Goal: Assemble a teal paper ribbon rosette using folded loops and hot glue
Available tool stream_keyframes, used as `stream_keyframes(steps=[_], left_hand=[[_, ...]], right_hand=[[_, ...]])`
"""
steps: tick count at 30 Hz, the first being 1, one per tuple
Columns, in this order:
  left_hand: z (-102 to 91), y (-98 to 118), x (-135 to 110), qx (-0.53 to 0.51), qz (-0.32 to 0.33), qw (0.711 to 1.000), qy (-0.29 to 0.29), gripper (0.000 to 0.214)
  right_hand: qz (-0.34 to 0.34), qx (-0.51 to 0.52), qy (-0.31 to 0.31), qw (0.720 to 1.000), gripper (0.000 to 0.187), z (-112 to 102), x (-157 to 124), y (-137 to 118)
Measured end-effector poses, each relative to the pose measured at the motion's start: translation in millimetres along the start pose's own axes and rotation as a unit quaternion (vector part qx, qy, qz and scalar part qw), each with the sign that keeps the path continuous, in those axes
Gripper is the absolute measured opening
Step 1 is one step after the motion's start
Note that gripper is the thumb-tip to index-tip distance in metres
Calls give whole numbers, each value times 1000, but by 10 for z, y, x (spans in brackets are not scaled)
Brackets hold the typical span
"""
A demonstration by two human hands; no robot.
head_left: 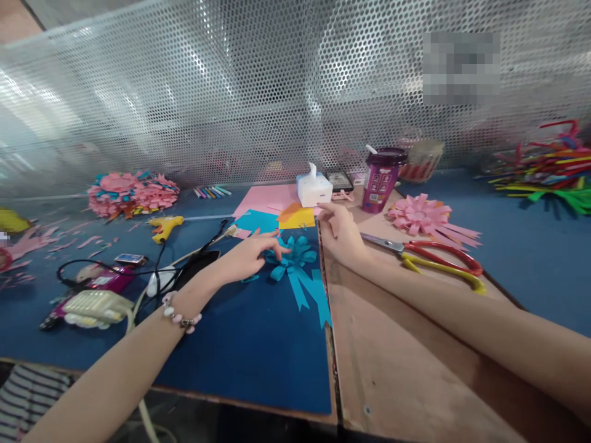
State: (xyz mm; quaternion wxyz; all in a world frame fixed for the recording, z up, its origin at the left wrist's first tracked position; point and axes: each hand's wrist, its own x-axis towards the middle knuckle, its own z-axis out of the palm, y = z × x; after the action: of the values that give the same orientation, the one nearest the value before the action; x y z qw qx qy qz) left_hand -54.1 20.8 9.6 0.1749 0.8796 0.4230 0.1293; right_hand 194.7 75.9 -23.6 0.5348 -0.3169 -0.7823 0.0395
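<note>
A blue paper ribbon flower [295,255] with two notched tails lies on the blue tabletop. My left hand [252,253] reaches over its left side, index finger stretched onto the loops and the other fingers loosely bent; it does not grip the flower. To the flower's right, my right hand [339,232] rests at the seam between the blue and the wooden surfaces, in front of a white tissue box [314,189]. Its fingers are loosely bent and apart, with nothing visible in them. Scissors [415,251] with red and yellow handles lie beside my right wrist.
Pink, blue and orange-yellow paper sheets [296,216] lie behind the flower. On the left are a yellow glue gun [165,227], cables, a power strip [99,306] and pink paper flowers [132,194]. A purple cup [381,181] and pink flower [421,215] stand right, before a perforated metal panel [258,80].
</note>
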Motion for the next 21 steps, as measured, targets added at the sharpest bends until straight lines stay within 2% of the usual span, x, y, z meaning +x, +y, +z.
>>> stream_keyframes(steps=[3,6,8,10,16,21], left_hand=[[-38,10,2,84,-34,995,35,52],[-27,101,3,118,-46,990,60,55],[2,192,-8,120,-36,990,63,45],[38,273,-27,129,-27,989,62,32],[100,327,-44,142,-23,989,17,36],[-10,290,-52,163,-30,986,34,42]], right_hand=[[-35,10,-34,999,36,-111,-23,-95],[-57,-2,-110,992,32,-323,-145,-307],[-88,-25,-175,980,33,-473,-278,-484],[-91,-60,-213,971,37,-591,-426,-648],[-155,-76,-232,957,37,-737,-737,-893],[-196,-96,-234,947,37,-785,-778,-1018]])
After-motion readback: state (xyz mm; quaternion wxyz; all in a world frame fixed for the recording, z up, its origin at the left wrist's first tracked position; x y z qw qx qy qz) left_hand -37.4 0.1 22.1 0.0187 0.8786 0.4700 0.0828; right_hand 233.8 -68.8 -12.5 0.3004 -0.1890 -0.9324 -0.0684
